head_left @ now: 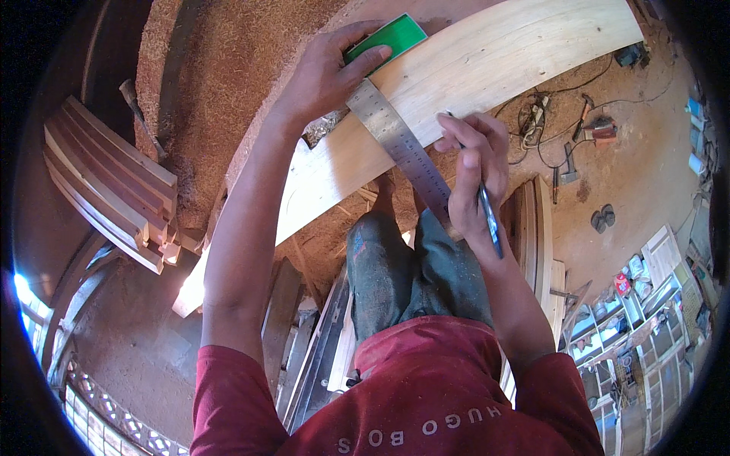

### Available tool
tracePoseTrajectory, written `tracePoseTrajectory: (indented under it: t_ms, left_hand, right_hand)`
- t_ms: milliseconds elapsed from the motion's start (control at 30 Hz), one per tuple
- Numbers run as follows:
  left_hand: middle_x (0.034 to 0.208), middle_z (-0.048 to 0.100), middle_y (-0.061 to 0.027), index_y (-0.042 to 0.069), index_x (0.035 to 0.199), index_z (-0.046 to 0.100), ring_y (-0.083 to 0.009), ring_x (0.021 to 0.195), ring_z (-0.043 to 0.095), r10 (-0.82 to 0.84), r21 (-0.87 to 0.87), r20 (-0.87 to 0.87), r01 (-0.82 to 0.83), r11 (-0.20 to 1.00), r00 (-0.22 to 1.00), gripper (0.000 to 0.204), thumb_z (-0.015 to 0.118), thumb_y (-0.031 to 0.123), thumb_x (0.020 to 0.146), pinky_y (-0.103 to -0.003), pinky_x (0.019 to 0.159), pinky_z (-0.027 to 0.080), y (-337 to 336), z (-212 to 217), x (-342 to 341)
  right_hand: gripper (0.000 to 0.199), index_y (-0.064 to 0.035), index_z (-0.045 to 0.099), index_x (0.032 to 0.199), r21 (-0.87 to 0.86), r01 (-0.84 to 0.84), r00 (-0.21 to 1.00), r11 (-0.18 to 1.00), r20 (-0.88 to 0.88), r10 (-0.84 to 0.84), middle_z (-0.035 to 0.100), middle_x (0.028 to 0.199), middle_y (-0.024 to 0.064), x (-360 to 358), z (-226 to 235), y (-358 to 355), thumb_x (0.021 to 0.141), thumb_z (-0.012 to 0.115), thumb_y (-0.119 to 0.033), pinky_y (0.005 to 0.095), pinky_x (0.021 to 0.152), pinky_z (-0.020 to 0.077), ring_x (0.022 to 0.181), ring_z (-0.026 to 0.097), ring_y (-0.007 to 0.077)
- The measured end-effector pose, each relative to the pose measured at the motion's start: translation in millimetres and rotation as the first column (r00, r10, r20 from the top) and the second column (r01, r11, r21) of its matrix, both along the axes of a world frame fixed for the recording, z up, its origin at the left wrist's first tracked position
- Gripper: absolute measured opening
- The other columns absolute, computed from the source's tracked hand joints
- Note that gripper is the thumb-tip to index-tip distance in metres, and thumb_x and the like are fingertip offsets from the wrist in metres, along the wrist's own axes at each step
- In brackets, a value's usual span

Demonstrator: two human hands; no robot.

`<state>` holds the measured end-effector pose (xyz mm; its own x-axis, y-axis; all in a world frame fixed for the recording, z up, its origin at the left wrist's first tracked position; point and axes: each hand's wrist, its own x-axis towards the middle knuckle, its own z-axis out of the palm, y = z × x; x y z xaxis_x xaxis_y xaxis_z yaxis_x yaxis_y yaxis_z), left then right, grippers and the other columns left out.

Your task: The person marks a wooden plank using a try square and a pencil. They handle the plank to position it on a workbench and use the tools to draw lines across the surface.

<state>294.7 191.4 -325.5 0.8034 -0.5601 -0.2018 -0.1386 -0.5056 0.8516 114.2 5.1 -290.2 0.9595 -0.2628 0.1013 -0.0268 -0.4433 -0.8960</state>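
A long pale wooden board (517,57) slants from lower left to upper right in front of me. A try square lies across it, its green stock (397,39) at the board's far edge and its marked steel blade (407,148) reaching back past the near edge toward my knees. My left hand (323,76) is closed around the green stock, thumb on top. Over the blade's near end, my right hand (480,163) grips a dark, slim pen or pencil (489,216) between bent fingers. One end of it points toward the board; the other sticks out below the hand.
Curved wooden pieces (114,190) are stacked at the left, beside sawdust (220,76). More curved planks (536,228) stand right of my legs. A hammer (584,114), a coiled cable (532,121) and sandals (603,219) lie on the floor at right, with a cluttered rack (639,319) nearer.
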Motion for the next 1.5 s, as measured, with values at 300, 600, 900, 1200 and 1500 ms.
tracePoseTrajectory:
  t_ms: [300,600,900,1200,1500]
  left_hand:
    - [0.122,0.073,-0.0142,0.0,0.134,0.065,-0.0164,0.108,0.066,0.007,-0.075,0.008,-0.006,0.997,1.0,0.044,0.07,0.027,0.1,-0.034,0.097,0.052,-1,0,-1]
    - [0.124,0.072,-0.0186,0.0,0.134,0.065,-0.0231,0.108,0.07,0.014,-0.01,0.06,-0.014,1.0,0.998,0.046,0.07,0.03,0.099,-0.037,0.096,0.053,-2,3,-3]
    - [0.124,0.072,-0.0199,-0.001,0.134,0.064,-0.0256,0.111,0.07,0.014,-0.042,0.126,-0.008,0.999,0.992,0.048,0.07,0.032,0.1,-0.039,0.096,0.053,1,-9,-4]
    - [0.123,0.071,-0.0226,0.0,0.134,0.064,-0.0315,0.111,0.071,0.009,-0.006,0.166,-0.009,1.0,0.986,0.048,0.07,0.032,0.099,-0.041,0.096,0.054,0,-3,-6]
    - [0.122,0.072,-0.0209,0.0,0.135,0.064,-0.0258,0.109,0.071,0.015,-0.008,0.154,-0.014,1.0,0.988,0.047,0.07,0.03,0.1,-0.039,0.094,0.055,-1,-6,-6]
  right_hand:
    - [0.012,0.0025,0.072,0.099,0.209,0.022,1.0,0.978,-0.016,-0.019,0.067,0.099,0.0142,43,-10,24,0.089,0.07,-0.004,0.0334,0.076,0.0577,0.088,0.07,0.0246]
    - [0.013,0.0013,0.069,0.096,0.235,0.113,0.992,0.965,-0.081,-0.097,0.071,0.09,0.0107,54,-18,45,0.086,0.075,-0.003,0.0318,0.07,0.0592,0.074,0.073,0.0177]
    - [0.013,0.0006,0.068,0.093,0.148,0.096,0.995,0.984,-0.025,-0.093,0.071,0.088,0.0113,55,-25,46,0.083,0.074,0.0,0.0317,0.066,0.0587,0.073,0.072,0.0197]
    - [0.012,0.0,0.067,0.092,0.167,0.101,0.994,0.981,0.018,-0.105,0.071,0.089,0.0119,53,-32,46,0.082,0.074,0.001,0.032,0.065,0.0581,0.071,0.071,0.0207]
    - [0.013,0.0002,0.066,0.091,0.124,0.087,0.995,0.988,0.04,-0.093,0.071,0.087,0.0127,55,-28,46,0.081,0.074,0.002,0.0323,0.064,0.0582,0.071,0.071,0.0216]
